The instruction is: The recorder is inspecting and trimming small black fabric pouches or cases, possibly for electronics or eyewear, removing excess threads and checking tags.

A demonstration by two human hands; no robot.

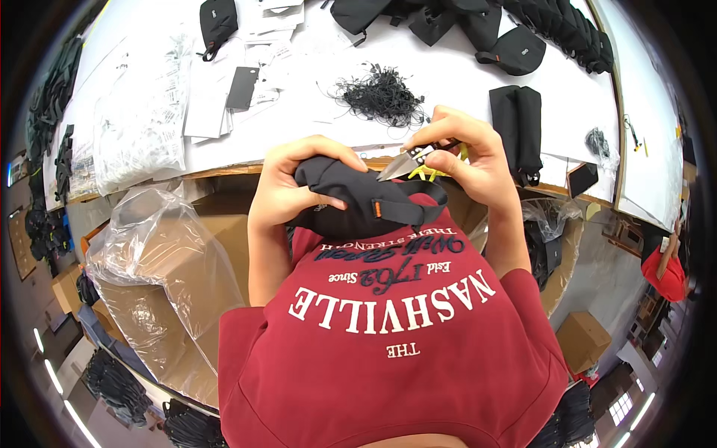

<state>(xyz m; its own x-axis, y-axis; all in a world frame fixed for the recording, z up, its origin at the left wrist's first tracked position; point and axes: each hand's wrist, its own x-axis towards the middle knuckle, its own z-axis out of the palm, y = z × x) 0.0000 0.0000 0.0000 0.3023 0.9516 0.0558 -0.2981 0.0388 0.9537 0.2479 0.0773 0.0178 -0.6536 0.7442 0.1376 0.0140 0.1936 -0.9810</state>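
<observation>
My left hand [287,187] grips a small black fabric pouch [358,200] with an orange tab, held in front of my chest. My right hand [467,153] holds yellow-handled thread snips [409,162], their metal blades pointing left and touching the pouch's top edge. A black strap loop of the pouch curves under my right hand. Both hands sit just in front of the white table's [463,82] near edge.
On the table lie a tangle of black cords [379,95], a folded black pouch [517,127], more black pouches [515,48] at the back, paper tags and clear plastic bags [138,127]. A plastic-lined cardboard box [160,284] stands at my left, another bin at my right.
</observation>
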